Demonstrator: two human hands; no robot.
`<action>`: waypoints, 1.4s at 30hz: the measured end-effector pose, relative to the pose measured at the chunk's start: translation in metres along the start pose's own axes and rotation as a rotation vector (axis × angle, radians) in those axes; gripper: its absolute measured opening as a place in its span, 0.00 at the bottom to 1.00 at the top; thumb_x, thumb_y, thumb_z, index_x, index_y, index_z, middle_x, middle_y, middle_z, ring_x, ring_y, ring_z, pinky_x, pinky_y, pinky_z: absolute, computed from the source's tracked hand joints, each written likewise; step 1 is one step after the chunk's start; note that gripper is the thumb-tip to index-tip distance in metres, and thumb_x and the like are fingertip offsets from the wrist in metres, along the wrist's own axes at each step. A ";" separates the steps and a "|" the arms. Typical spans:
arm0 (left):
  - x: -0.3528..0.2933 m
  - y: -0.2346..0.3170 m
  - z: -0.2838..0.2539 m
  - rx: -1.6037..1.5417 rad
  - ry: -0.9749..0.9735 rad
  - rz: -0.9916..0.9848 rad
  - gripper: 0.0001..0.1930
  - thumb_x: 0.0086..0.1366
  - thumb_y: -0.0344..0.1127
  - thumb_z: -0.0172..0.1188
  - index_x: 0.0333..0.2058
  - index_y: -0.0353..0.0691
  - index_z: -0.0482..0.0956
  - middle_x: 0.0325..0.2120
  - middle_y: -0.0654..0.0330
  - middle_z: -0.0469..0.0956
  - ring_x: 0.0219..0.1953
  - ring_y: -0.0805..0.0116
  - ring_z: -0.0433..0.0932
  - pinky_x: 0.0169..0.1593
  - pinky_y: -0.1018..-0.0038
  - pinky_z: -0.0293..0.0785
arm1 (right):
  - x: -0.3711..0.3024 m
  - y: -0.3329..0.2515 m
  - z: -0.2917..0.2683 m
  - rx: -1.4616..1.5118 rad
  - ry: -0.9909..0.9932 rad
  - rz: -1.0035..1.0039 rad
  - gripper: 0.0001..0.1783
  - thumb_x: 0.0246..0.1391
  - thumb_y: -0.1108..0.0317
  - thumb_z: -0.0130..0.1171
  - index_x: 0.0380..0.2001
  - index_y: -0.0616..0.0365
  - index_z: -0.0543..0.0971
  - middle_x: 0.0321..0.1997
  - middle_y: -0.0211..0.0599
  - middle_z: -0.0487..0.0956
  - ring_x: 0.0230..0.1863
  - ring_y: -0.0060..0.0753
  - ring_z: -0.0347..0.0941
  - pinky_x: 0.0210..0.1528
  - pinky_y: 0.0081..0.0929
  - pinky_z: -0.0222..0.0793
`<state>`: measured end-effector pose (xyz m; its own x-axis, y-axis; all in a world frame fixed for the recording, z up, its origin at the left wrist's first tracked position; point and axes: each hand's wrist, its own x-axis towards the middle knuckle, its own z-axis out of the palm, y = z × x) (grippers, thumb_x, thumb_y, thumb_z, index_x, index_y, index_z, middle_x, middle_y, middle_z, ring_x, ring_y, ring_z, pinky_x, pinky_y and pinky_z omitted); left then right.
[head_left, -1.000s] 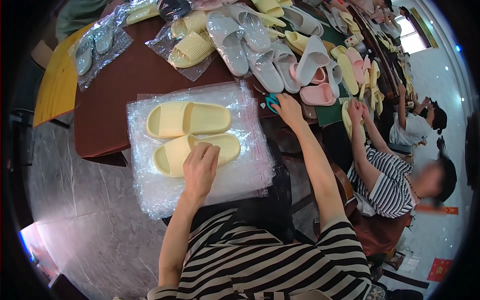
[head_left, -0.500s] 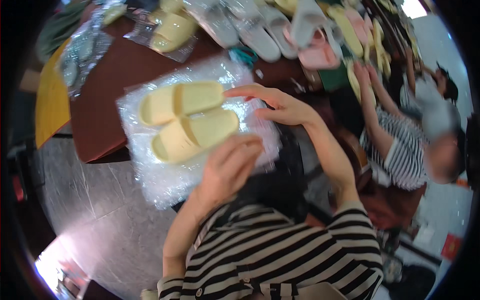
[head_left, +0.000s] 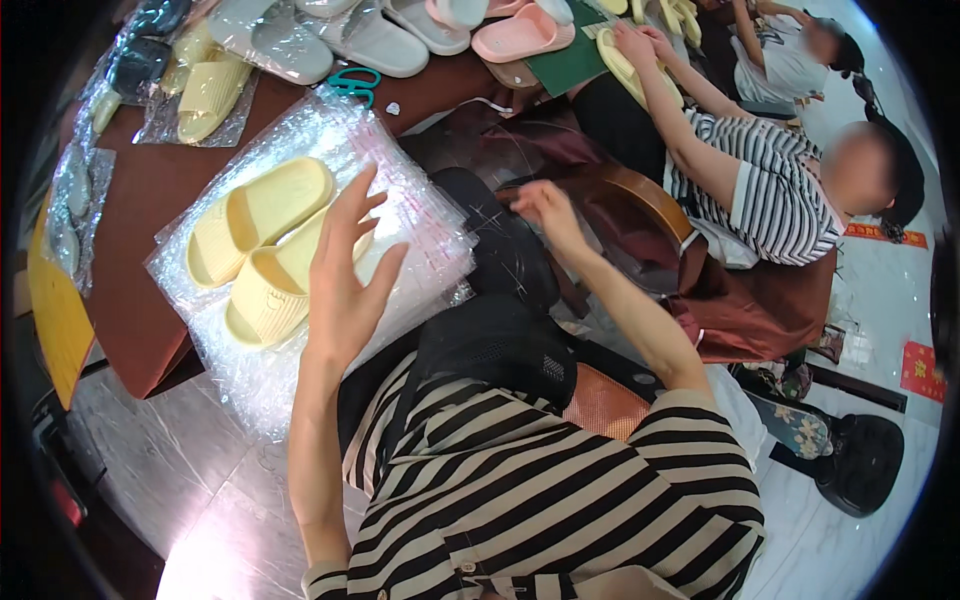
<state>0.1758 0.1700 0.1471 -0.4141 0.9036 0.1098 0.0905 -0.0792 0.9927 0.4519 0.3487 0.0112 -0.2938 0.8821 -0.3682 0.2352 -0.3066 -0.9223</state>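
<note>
On the dark brown desk [head_left: 150, 190] I see a stack of clear plastic bags [head_left: 420, 215] carrying two pale yellow foam slippers [head_left: 262, 245]. My left hand [head_left: 345, 275] hovers over them, fingers spread, holding nothing. My right hand [head_left: 540, 205], loosely curled and empty, sits well apart.

The left hand [head_left: 345, 275] hides part of one yellow slipper [head_left: 285, 275]; the right hand [head_left: 545, 205] is motion-blurred.

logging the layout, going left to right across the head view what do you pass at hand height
yellow slippers → left hand → right hand → co-worker's striped sleeve
</note>
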 end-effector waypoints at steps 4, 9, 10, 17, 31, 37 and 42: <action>-0.026 -0.012 -0.056 0.418 0.000 0.036 0.18 0.62 0.22 0.59 0.52 0.37 0.78 0.57 0.54 0.72 0.60 0.59 0.71 0.60 0.67 0.69 | -0.032 0.072 -0.001 -0.376 -0.332 0.260 0.17 0.63 0.65 0.53 0.49 0.63 0.79 0.45 0.38 0.82 0.50 0.30 0.75 0.54 0.28 0.67; -0.069 -0.024 -0.111 0.382 0.351 -0.117 0.13 0.67 0.24 0.54 0.48 0.37 0.80 0.52 0.53 0.76 0.55 0.62 0.74 0.52 0.72 0.74 | -0.033 0.044 0.001 -0.847 -0.525 -0.029 0.24 0.59 0.67 0.55 0.58 0.64 0.73 0.56 0.49 0.78 0.60 0.41 0.71 0.62 0.32 0.64; -0.077 -0.027 -0.121 0.385 0.395 -0.101 0.13 0.67 0.24 0.54 0.49 0.36 0.79 0.52 0.52 0.76 0.54 0.61 0.75 0.51 0.72 0.75 | -0.029 0.024 0.001 -1.070 -0.598 -0.008 0.23 0.58 0.66 0.56 0.56 0.61 0.76 0.53 0.49 0.79 0.56 0.43 0.75 0.59 0.35 0.68; -0.112 -0.059 -0.163 0.781 0.449 -0.199 0.20 0.63 0.25 0.55 0.56 0.34 0.70 0.51 0.45 0.73 0.50 0.48 0.74 0.51 0.61 0.74 | 0.018 -0.124 0.139 -0.625 -0.490 -0.478 0.12 0.62 0.65 0.56 0.41 0.63 0.81 0.41 0.37 0.83 0.44 0.31 0.79 0.44 0.29 0.76; -0.117 -0.112 -0.167 0.958 0.351 -0.356 0.24 0.57 0.31 0.61 0.52 0.33 0.68 0.42 0.44 0.73 0.45 0.42 0.73 0.47 0.53 0.73 | -0.026 -0.155 0.288 0.202 -0.807 0.102 0.16 0.64 0.67 0.51 0.54 0.59 0.72 0.44 0.31 0.75 0.40 0.24 0.74 0.50 0.32 0.77; -0.092 -0.110 -0.170 1.063 0.250 -0.582 0.14 0.59 0.34 0.58 0.42 0.36 0.70 0.40 0.45 0.75 0.39 0.42 0.78 0.41 0.51 0.76 | -0.020 -0.206 0.180 -0.634 -0.586 -0.360 0.19 0.65 0.58 0.48 0.28 0.60 0.80 0.25 0.26 0.77 0.30 0.20 0.71 0.34 0.25 0.66; -0.091 -0.109 -0.166 0.927 0.413 -0.562 0.13 0.59 0.31 0.53 0.43 0.35 0.71 0.39 0.43 0.76 0.41 0.40 0.79 0.42 0.49 0.76 | -0.001 -0.195 0.182 -1.120 -0.946 -1.352 0.19 0.51 0.55 0.63 0.17 0.55 0.73 0.21 0.35 0.71 0.27 0.35 0.72 0.31 0.34 0.66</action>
<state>0.0529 0.0261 0.0366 -0.8550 0.4938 -0.1585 0.3579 0.7830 0.5088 0.2376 0.3429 0.1701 -0.9654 -0.2422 0.0967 -0.2598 0.9262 -0.2731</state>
